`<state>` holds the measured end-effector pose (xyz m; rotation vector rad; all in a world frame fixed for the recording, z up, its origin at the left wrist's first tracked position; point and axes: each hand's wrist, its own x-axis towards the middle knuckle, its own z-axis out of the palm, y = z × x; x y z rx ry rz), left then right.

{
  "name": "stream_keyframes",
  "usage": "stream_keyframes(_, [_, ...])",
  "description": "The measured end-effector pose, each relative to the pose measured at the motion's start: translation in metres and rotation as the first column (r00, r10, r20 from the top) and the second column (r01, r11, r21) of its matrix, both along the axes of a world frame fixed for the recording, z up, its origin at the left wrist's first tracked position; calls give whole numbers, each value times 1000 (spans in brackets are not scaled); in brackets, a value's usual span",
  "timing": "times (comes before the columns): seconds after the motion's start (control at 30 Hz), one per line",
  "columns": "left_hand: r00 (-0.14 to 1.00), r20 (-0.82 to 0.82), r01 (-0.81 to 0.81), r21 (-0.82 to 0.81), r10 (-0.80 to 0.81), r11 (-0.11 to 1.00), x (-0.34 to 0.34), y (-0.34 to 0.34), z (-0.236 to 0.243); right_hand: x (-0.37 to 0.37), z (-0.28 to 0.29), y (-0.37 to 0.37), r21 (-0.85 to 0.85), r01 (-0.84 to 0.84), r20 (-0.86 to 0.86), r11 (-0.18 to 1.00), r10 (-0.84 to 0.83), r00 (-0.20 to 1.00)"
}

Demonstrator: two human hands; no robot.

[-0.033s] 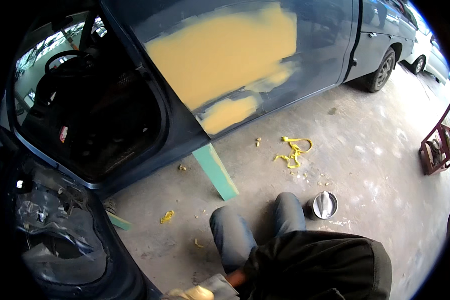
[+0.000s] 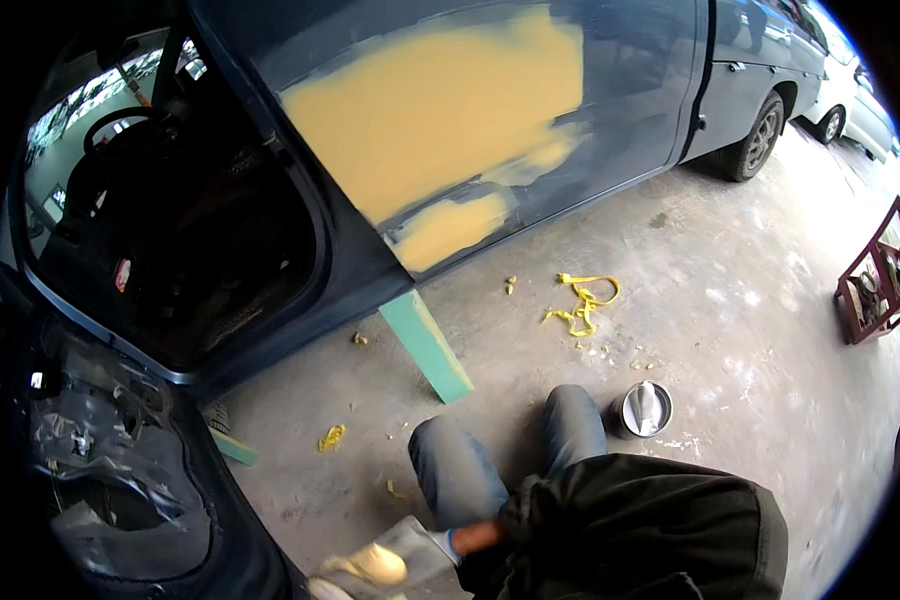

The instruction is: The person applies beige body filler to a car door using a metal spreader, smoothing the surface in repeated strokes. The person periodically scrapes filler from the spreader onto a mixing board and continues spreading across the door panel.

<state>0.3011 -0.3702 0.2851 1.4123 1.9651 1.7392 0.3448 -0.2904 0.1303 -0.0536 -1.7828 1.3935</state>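
Note:
At the bottom edge, my right hand [image 2: 448, 544], in a pale glove with a blue cuff, meets the edge of a flat grey plate [image 2: 416, 553] and seems to grip it. Its fingers are mostly hidden. A soft lump of yellow putty [image 2: 378, 564] lies on the plate, and a blurred cream shape at the frame's lower edge cannot be made out. My left hand is out of view. Ahead, the dark blue-grey car door panel [image 2: 630, 120] carries a large smooth patch of yellow filler [image 2: 440, 110], with a smaller patch [image 2: 452, 230] below it.
An open can [image 2: 648, 410] stands beside my right knee. Green strips [image 2: 425, 345] lean by the sill. Yellow peeled tape [image 2: 585, 300] and crumbs lie on the concrete. An open car door [image 2: 120, 460] is at left, the dark cabin behind it. A maroon tool carrier [image 2: 870, 285] stands far right.
My right hand and the grey plate with its putty have moved up and left, further into view. The whole scene has shifted slightly left.

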Motion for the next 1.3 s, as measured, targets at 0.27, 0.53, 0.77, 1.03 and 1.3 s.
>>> stream_keyframes(0.27, [671, 689, 174, 211, -272, 962, -1, 106, -27, 198, -26, 87, -899, 356, 147, 255, -590, 794])
stream_keyframes(0.53, [739, 491, 428, 188, -462, 884, 58, 188, -17, 286, 58, 82, -301, 927, 155, 222, -948, 277])
stream_keyframes(0.77, [704, 449, 536, 174, -551, 826, 69, 240, -16, 246, 141, 98, 721, 691, -151, -45, -984, 94])
stream_keyframes(1.03, [570, 577, 569, 236, -584, 788, 57, 280, -30, 181, 113, 142, 858, 514, -50, 20, -991, 122])
stream_keyframes(1.3, [682, 567, 375, 271, -462, 886, -22, 326, -89, 218, 20, 178, -362, 920, 63, 149, -981, 183])
